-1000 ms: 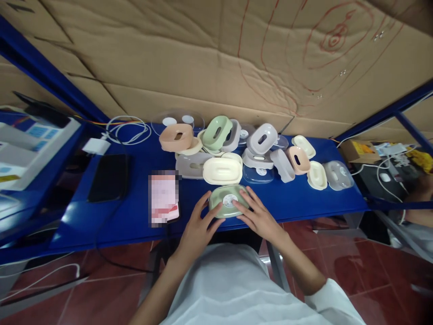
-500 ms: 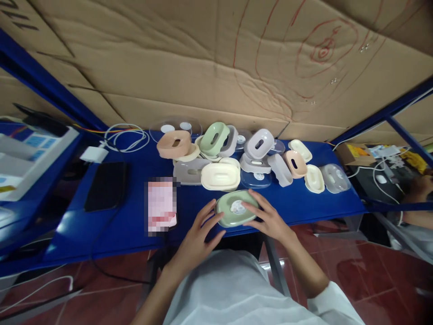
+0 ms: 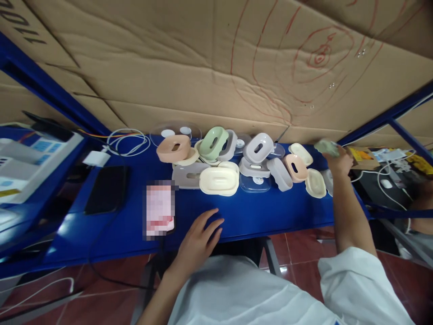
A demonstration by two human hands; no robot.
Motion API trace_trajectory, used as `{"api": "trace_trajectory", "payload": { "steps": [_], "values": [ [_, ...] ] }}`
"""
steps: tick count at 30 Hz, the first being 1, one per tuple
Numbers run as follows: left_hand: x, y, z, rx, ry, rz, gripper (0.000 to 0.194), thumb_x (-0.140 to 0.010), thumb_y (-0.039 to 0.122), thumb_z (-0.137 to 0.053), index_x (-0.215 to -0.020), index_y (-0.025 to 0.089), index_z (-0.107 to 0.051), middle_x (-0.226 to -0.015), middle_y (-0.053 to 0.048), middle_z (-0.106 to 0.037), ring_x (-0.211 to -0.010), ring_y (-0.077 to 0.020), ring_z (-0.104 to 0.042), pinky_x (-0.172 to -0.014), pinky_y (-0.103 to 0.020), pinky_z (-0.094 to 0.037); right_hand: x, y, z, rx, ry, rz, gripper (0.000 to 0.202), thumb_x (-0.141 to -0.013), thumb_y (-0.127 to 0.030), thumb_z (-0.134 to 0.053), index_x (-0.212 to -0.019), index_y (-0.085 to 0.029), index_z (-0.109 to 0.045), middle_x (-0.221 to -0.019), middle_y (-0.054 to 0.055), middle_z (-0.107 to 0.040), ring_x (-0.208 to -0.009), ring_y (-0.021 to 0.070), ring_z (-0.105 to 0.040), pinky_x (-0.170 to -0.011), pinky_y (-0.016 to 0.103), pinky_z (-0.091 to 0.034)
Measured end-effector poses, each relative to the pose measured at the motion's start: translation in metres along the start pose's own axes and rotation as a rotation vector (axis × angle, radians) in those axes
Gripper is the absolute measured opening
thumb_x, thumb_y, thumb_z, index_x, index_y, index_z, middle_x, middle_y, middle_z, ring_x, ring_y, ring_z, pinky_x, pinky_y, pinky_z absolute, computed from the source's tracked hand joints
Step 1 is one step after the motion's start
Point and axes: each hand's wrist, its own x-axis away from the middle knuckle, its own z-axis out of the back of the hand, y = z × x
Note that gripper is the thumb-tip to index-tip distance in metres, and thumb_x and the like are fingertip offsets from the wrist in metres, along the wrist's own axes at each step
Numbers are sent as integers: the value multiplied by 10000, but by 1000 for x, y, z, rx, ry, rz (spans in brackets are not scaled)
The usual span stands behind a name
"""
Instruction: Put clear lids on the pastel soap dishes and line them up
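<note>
My right hand (image 3: 339, 161) is stretched out to the far right end of the blue table, gripping a green soap box (image 3: 326, 147) with a clear lid. Part of the box is hidden behind my fingers. Below that wrist, a clear-lidded grey soap box (image 3: 329, 179) shows only partly. A cream tray (image 3: 315, 183) and a second cream piece (image 3: 301, 154) lie just left of my right hand. My left hand (image 3: 198, 238) hovers or rests at the table's front edge, fingers apart, holding nothing. Nearest to it are a cream soap dish (image 3: 219, 179) and a phone with a blurred screen (image 3: 159, 210).
Along the back lie several dish parts: a peach one (image 3: 174, 148), a green one (image 3: 214, 143), a lilac one (image 3: 259, 148) and a dark blue clear-lidded one (image 3: 255, 183). A black tablet-like device (image 3: 105, 189), white charger (image 3: 96, 158) and coiled cable (image 3: 128, 143) occupy the left. Cardboard (image 3: 189, 63) stands behind.
The green soap box has gone from between both hands at the front middle to the far right in my right hand. My left hand has let go of it and stayed near the front edge.
</note>
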Motion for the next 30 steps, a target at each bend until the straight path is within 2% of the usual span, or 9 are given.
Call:
{"api": "trace_trajectory", "payload": {
  "steps": [3,6,10,12,15,18,21,27,30],
  "values": [
    [1,0,0,-7,-14,9,261,-1072,248,-599,-1300,258,-725,-1446,-118,-684,-1300,-266,-699,-1093,-456,-624,-3,-15,-11,16,42,-113,485,-1050,-591,-538,-1063,-145,-727,-1346,239,-623,-1239,306,-624,-1105,561,-409],
    [1,1,1,1,-24,3,270,-1075,243,-593,-1315,257,-715,-1456,-117,-678,-1313,-259,-691,-1104,-443,-613,16,-61,-5,-11,77,-141,481,-1067,-571,-544,-1086,-134,-743,-1391,261,-641,-1315,336,-602,-1149,579,-395],
    [-13,3,4,-79,31,13,393,-1062,217,-602,-1450,267,-642,-1549,-124,-626,-1414,-286,-626,-1157,-468,-563,80,-153,10,-79,-62,-92,506,-1130,-521,-470,-1339,-136,-723,-1327,223,-735,-1281,327,-674,-1087,505,-506],
    [-27,3,4,-168,79,39,492,-1047,210,-616,-1535,264,-583,-1637,-142,-555,-1495,-337,-555,-1193,-523,-515,119,-196,11,-109,-168,-12,505,-1096,-523,-574,-1448,-174,-670,-1384,179,-730,-1296,326,-681,-1097,496,-524],
    [-53,-1,2,-313,102,117,542,-1033,205,-629,-1568,249,-557,-1718,-163,-454,-1547,-413,-486,-1213,-629,-447,161,-238,6,-105,-212,25,484,-1071,-512,-627,-1446,-209,-669,-1351,144,-755,-1221,321,-719,-1061,488,-545],
    [-70,-4,1,-386,89,139,303,-1035,173,-606,-1314,211,-715,-1654,-158,-543,-1499,-439,-533,-1177,-673,-449,178,-250,-1,-105,-144,-43,361,-1128,-436,-513,-1338,-226,-719,-1243,121,-792,-1133,290,-746,-1026,464,-546],
    [-68,2,5,-381,51,102,191,-1030,152,-602,-1135,213,-750,-1548,-130,-651,-1455,-421,-572,-1170,-666,-451,179,-246,-6,-17,-150,-45,496,-1093,-539,-555,-1455,-211,-643,-1378,175,-726,-1279,347,-682,-1106,547,-490],
    [-12,19,8,-263,-95,-41,154,-1048,208,-621,-1123,248,-751,-1406,-83,-743,-1392,-341,-621,-1070,-501,-542,189,-263,3,-68,-102,50,473,-1089,-369,-595,-1542,-238,-571,-1381,166,-726,-1310,350,-671,-1110,553,-495],
    [12,16,4,-221,-70,-29,288,-1065,255,-622,-1341,256,-703,-1398,-109,-742,-1261,-305,-693,-966,-435,-578,201,-298,14,-174,-244,164,491,-1079,-329,-616,-1564,-294,-552,-1469,133,-686,-1367,333,-644,-1183,563,-447]
  ]
}}
